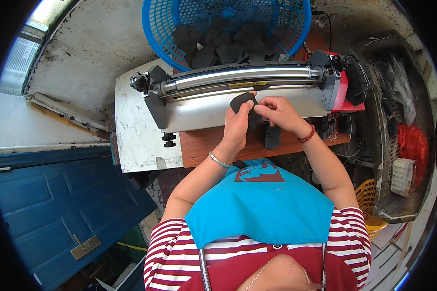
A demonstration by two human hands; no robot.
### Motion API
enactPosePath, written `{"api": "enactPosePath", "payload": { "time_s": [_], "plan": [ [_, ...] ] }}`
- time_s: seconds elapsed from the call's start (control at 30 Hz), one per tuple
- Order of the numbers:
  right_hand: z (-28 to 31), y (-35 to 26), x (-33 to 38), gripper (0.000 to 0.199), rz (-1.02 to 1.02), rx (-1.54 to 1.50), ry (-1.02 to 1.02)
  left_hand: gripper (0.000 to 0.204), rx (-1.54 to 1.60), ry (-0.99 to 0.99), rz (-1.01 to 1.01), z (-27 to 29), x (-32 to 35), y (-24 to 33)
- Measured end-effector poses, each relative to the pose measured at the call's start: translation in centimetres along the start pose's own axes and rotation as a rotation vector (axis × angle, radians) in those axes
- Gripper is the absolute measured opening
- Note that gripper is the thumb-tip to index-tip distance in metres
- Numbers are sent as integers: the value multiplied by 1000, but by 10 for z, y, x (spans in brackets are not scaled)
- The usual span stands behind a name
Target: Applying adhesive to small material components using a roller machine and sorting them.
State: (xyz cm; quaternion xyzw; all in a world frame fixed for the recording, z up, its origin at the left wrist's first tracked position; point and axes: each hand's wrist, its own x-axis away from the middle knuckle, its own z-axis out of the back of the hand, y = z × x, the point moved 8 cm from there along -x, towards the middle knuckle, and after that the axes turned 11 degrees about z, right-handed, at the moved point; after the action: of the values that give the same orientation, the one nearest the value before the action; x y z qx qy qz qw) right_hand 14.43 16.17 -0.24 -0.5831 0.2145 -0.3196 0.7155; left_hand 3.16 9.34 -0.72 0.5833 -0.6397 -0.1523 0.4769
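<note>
So I've got one black foam piece (pixel 243 103) pinched between both hands right at the roller machine (pixel 238 85), near the far edge of the wooden surface (pixel 199 145). Left hand (pixel 238 127) has a clenched grip on its lower side, right hand (pixel 278 110) nips the right edge with the fingertips. Looks like a good heap is already through, since the blue basket (pixel 155 29) behind the machine holds plenty of black pieces (pixel 223 46). One more dark piece (pixel 272 137) lies on the surface under my right hand, so I'd guess not much is left.
</note>
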Motion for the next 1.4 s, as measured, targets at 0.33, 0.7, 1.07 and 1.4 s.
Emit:
{"api": "enactPosePath", "payload": {
  "time_s": [0.33,0.7,1.07,1.4],
  "plan": [
    [-21,8,17,25,-77,-751,-2,35,198,-324,180,-10,6,-3],
    [-12,13,33,22,-42,-360,128,13,-604,46,-264,5,-7,18],
    [20,-28,43,24,181,389,285,14,-90,-53,-36,-1,-1,10],
    [20,-16,37,35,65,223,131,18,-140,3,-117,12,1,14]
  ]
}}
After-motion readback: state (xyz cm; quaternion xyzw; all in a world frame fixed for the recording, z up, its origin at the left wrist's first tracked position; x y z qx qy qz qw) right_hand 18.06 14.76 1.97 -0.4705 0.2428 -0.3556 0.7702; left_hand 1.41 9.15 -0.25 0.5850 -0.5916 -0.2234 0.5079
